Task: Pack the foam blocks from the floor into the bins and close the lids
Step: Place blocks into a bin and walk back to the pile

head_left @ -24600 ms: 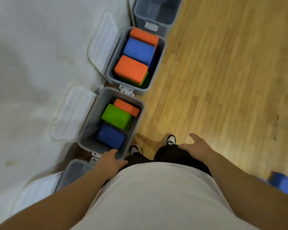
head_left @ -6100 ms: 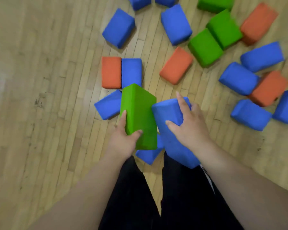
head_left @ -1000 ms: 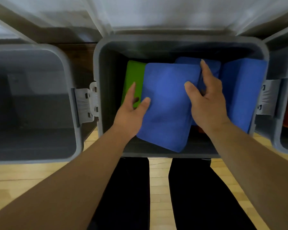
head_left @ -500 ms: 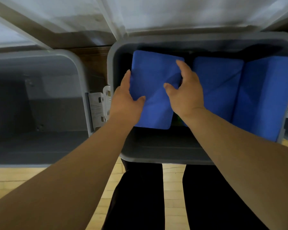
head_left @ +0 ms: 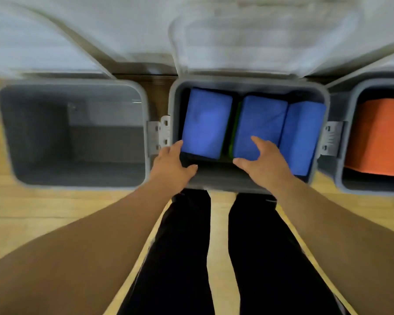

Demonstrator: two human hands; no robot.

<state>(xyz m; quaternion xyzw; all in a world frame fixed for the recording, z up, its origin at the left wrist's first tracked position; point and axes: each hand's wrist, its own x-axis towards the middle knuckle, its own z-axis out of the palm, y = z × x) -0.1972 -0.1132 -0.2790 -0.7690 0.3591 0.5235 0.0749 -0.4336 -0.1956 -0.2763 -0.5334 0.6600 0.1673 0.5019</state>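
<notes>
Middle bin (head_left: pixel 216 181), top layer: left blue block (head_left: pixel 205 123), middle blue block (head_left: pixel 259 123), right blue block (head_left: pixel 303 137), side by side; the right one leans on the bin's right wall; a green block (head_left: pixel 236 123) shows only as a sliver in the gap between left and middle, lower down.

Handling, our judgement: foam, so light, soft and squashable, with a matte face unlikely to slip; we would take a block across its narrow width, thumb on one long side and fingers on the other, or press a flat palm on top to seat it.

Left hand (head_left: pixel 172 167): fingers loose, holding nothing, fingertip at the left blue block's near corner. Right hand (head_left: pixel 262 160): fingers spread over the middle blue block, gripping nothing; contact we cannot tell.

The lid (head_left: pixel 237 42) stands open against the wall; not yet closed. Left bin (head_left: pixel 77 176) and right bin (head_left: pixel 348 137) flank it; the right bin holds an orange block (head_left: pixel 382 137).
</notes>
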